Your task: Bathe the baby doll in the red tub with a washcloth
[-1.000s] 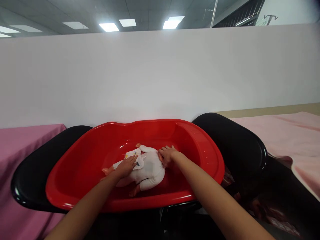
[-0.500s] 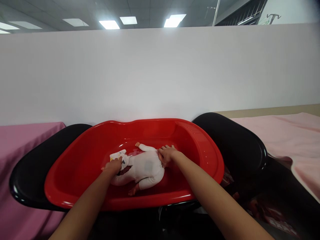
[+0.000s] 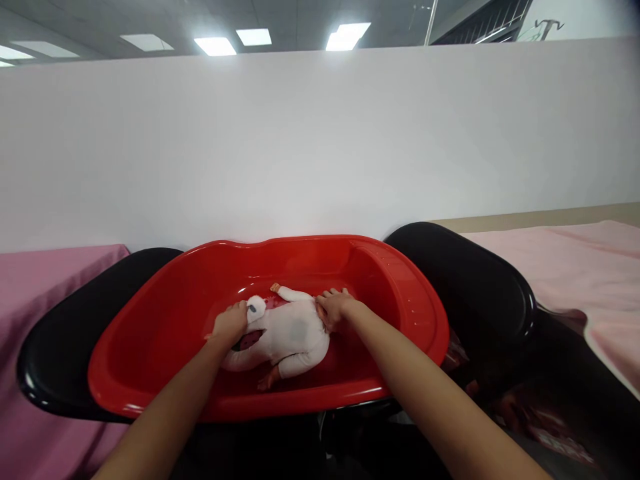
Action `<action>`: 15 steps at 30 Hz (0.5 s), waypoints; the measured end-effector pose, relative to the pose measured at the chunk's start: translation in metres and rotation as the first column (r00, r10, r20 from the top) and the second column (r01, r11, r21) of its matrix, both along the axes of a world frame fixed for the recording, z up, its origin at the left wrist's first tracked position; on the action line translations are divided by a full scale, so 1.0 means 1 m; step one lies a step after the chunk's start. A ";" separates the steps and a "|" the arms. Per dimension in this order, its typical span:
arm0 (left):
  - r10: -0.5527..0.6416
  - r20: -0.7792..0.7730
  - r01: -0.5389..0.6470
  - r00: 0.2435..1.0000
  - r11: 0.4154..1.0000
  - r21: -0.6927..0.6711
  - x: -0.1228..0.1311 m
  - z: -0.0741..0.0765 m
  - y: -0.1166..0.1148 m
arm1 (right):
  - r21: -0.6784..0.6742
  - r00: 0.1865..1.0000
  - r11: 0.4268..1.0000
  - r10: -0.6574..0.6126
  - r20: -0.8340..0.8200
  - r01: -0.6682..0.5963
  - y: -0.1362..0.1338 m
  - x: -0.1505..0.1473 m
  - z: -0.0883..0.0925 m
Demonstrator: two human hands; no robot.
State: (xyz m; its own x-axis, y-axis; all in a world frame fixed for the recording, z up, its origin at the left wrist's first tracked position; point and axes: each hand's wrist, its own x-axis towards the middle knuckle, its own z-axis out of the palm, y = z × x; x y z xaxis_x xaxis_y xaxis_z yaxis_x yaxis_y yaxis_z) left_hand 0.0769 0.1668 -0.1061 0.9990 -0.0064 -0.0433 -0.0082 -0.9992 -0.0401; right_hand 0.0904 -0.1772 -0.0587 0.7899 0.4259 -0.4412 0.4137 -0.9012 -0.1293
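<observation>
A baby doll [image 3: 295, 330] in a white suit, with a grey patch on its torso, lies stretched out in a red baby bathtub [image 3: 415, 313]. Its legs point left and its arms spread to either side. My left hand [image 3: 233, 323] is closed over a white cloth [image 3: 257, 307] with a dark mark, against the doll's far leg; most of the cloth is hidden under the hand. At the doll's head end, my right hand [image 3: 336, 308] grips it, fingers over the far side and thumb near the neck. The head is largely covered by that hand.
Black rounded panels flank the tub, one on the left [image 3: 55, 347] and one on the right [image 3: 460, 287]. A pink cloth [image 3: 55, 287] covers a surface at left, a paler pink sheet [image 3: 575, 260] one at right. A white partition [image 3: 310, 147] stands directly behind.
My left hand has shifted slightly up and right along the doll's leg, now covering more of the white cloth, which is bunched closer to the doll. The right hand stays put.
</observation>
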 end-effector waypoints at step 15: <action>-0.623 -0.057 0.607 0.780 0.776 -0.174 -0.007 -0.023 -0.046 | -0.011 1.000 1.000 -0.014 0.003 0.014 0.005 -0.006 0.007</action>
